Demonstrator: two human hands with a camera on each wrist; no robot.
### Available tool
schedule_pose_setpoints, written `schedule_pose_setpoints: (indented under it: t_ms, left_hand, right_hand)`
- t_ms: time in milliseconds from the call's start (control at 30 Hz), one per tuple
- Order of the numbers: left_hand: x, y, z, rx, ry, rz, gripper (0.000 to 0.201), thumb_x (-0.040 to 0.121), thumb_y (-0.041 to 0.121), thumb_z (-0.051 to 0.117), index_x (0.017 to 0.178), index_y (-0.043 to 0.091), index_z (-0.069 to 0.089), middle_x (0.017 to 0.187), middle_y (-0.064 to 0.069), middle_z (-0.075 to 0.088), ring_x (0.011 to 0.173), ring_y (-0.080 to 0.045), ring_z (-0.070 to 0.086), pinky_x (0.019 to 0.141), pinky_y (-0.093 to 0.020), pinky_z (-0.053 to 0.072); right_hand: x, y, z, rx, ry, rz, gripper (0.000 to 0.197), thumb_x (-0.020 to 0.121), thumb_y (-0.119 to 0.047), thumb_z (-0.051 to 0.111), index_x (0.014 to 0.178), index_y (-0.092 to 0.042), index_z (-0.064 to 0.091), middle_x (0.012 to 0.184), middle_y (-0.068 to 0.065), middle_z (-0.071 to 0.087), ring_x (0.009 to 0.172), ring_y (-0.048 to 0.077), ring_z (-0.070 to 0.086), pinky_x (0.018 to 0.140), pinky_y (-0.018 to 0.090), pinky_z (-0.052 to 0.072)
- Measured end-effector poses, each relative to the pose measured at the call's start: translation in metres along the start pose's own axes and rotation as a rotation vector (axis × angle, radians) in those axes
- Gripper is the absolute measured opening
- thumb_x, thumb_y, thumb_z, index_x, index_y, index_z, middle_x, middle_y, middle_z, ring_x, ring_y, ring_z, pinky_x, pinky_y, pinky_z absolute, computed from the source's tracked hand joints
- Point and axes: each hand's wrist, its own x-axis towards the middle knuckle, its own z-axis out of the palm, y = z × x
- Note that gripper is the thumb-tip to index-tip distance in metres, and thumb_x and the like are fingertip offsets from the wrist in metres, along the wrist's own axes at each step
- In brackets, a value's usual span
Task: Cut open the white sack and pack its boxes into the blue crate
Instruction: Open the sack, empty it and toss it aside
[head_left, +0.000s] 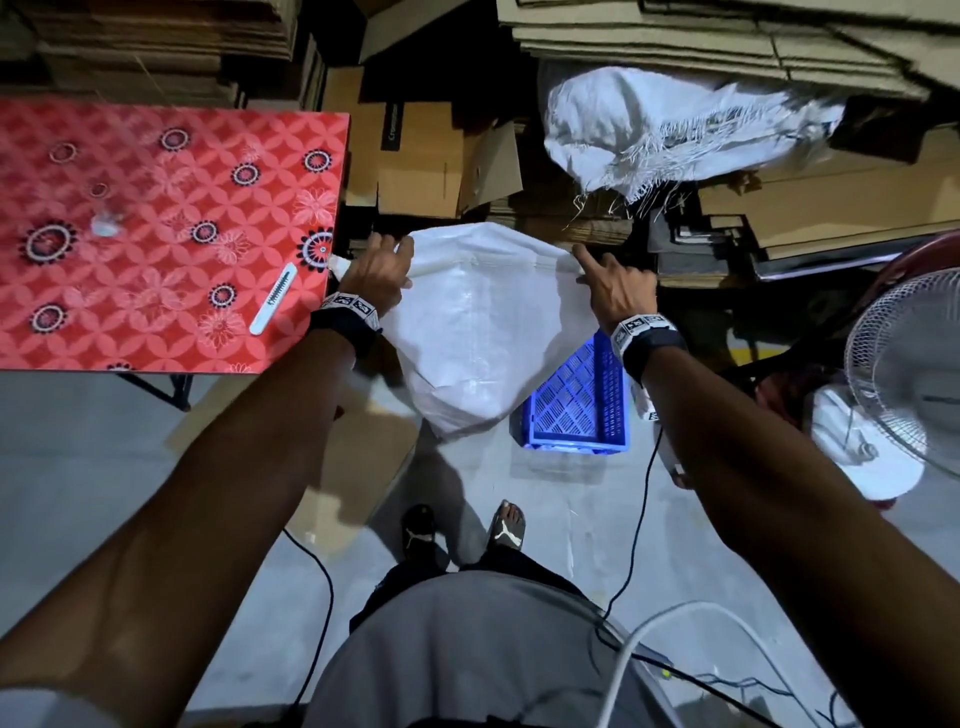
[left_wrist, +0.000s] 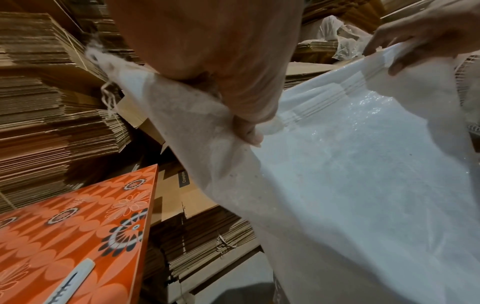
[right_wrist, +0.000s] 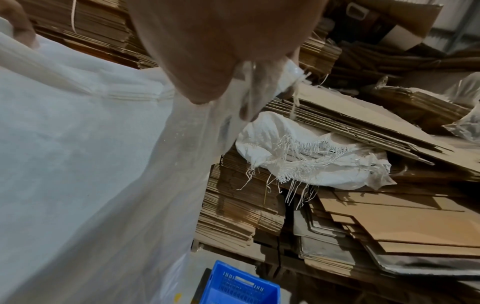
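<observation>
Holding the white sack up off the floor with both hands. My left hand grips one top corner, thumb pinched over the woven cloth in the left wrist view; my right hand grips the other top corner, fingers curled around the bunched edge with loose threads hanging from it. Sack hangs between the two hands, stitched seam running across the top, its lower end drooping toward the floor.

Blue crate sits on the grey floor below and behind the sack, partly hidden by it, on my right side. Contents of the crate: cannot tell.

To the left, a red patterned table, with a white cutter lying near its right edge, just beside my left wrist. A white fan stands at far right.

Farther back, stacks of flattened cardboard, and a second, frayed sack lying on them.
</observation>
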Motion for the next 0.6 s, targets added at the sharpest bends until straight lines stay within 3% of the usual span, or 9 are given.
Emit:
schedule_pose_setpoints:
  t_ms: [100, 167, 267, 367, 467, 600]
  left_hand:
    - [0.002, -0.005, -0.01, 0.007, 0.024, -0.04, 0.04, 0.091, 0.022, 0.07, 0.12, 0.001, 0.054, 0.102, -0.026, 0.057, 0.102, -0.043, 0.051, 0.078, -0.052, 0.047]
    - [0.0, -0.006, -0.018, 0.032, 0.04, -0.079, 0.034, 0.095, 0.024, 0.063, 0.121, 0.004, 0.055, 0.111, -0.027, 0.055, 0.109, -0.042, 0.047, 0.086, -0.052, 0.04]
    - [-0.006, -0.009, -0.026, 0.071, 0.107, -0.12, 0.03, 0.09, 0.018, 0.062, 0.119, 0.01, 0.057, 0.125, -0.025, 0.046, 0.118, -0.042, 0.042, 0.095, -0.053, 0.034]
    - [-0.006, -0.01, -0.037, 0.044, 0.143, -0.095, 0.038, 0.084, 0.008, 0.063, 0.12, 0.013, 0.056, 0.128, -0.019, 0.047, 0.123, -0.038, 0.041, 0.101, -0.054, 0.034]
    - [-0.006, -0.01, -0.046, -0.036, 0.182, -0.07, 0.033, 0.088, 0.008, 0.062, 0.121, 0.014, 0.057, 0.123, -0.012, 0.06, 0.122, -0.033, 0.048, 0.102, -0.053, 0.035]
    - [-0.008, -0.01, -0.064, -0.106, 0.273, -0.1, 0.034, 0.081, 0.002, 0.062, 0.112, 0.016, 0.056, 0.115, -0.007, 0.067, 0.112, -0.03, 0.053, 0.097, -0.049, 0.034]
  right_hand:
    - [-0.001, 0.005, -0.008, -0.012, 0.044, 0.007, 0.028, 0.103, -0.026, 0.043, 0.13, -0.032, 0.04, 0.104, 0.012, 0.066, 0.08, 0.037, 0.069, 0.078, 0.046, 0.044]
    - [-0.001, 0.007, -0.011, -0.029, 0.088, 0.008, 0.028, 0.1, -0.023, 0.042, 0.127, -0.028, 0.05, 0.108, 0.014, 0.065, 0.093, 0.036, 0.066, 0.089, 0.051, 0.043]
    - [0.002, 0.007, -0.02, -0.084, 0.156, -0.029, 0.03, 0.093, -0.017, 0.042, 0.113, -0.019, 0.064, 0.125, 0.017, 0.056, 0.113, 0.035, 0.055, 0.094, 0.053, 0.036]
    - [0.006, 0.002, -0.028, -0.015, 0.155, -0.009, 0.041, 0.089, -0.016, 0.033, 0.111, -0.014, 0.068, 0.123, 0.014, 0.06, 0.117, 0.032, 0.056, 0.103, 0.053, 0.033]
    - [0.011, -0.003, -0.039, 0.059, 0.153, 0.025, 0.038, 0.085, -0.008, 0.046, 0.116, -0.018, 0.067, 0.115, 0.009, 0.067, 0.11, 0.029, 0.063, 0.1, 0.046, 0.034]
    - [0.016, -0.008, -0.06, 0.109, 0.167, 0.068, 0.032, 0.08, -0.005, 0.053, 0.106, -0.016, 0.066, 0.112, 0.007, 0.066, 0.109, 0.03, 0.061, 0.09, 0.042, 0.037]
